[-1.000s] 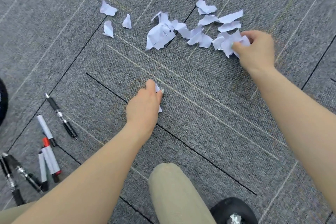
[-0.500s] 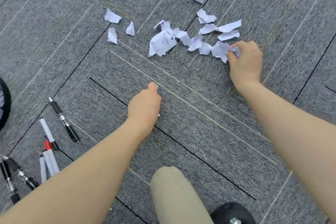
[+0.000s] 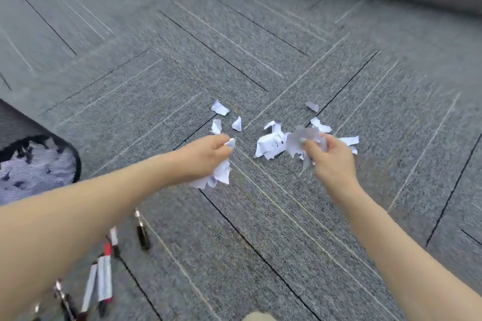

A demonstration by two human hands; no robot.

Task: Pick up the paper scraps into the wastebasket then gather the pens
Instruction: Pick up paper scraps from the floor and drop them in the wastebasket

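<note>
Two bare forearms reach forward over a grey carpet-tile floor [image 3: 260, 216] marked with thin dark and pale lines. The left hand [image 3: 206, 155] is raised above the carpet, its fingers curled closed around a bunch of crumpled white paper scraps [image 3: 221, 173]; more paper pokes out between thumb and forefinger at the top of the fist and hangs below the palm. The right hand [image 3: 330, 157] is also closed, pinching a blurred wad of torn white paper [image 3: 300, 142] between thumb and fingers, just above the heap on the floor.

Most of the remaining loose white paper pieces [image 3: 270, 144] lie in a small pile on the carpet between the two hands and a little farther away. Several single scraps sit apart from it: three to the far left of the pile [image 3: 220, 108] and a few to its far right [image 3: 320, 125].

At the left edge stands a black mesh wastebasket [image 3: 39, 138], its rim partly out of view, with white paper visible inside it.

Near the bottom left, partly hidden by the left forearm, a scatter of pens [image 3: 104, 281] lies on the carpet: white-barrelled markers, one with a red cap, and black pens with silver trim. Motion blur softens their details.

A strip of beige trouser fabric [image 3: 257, 316] shows at the bottom edge.
</note>
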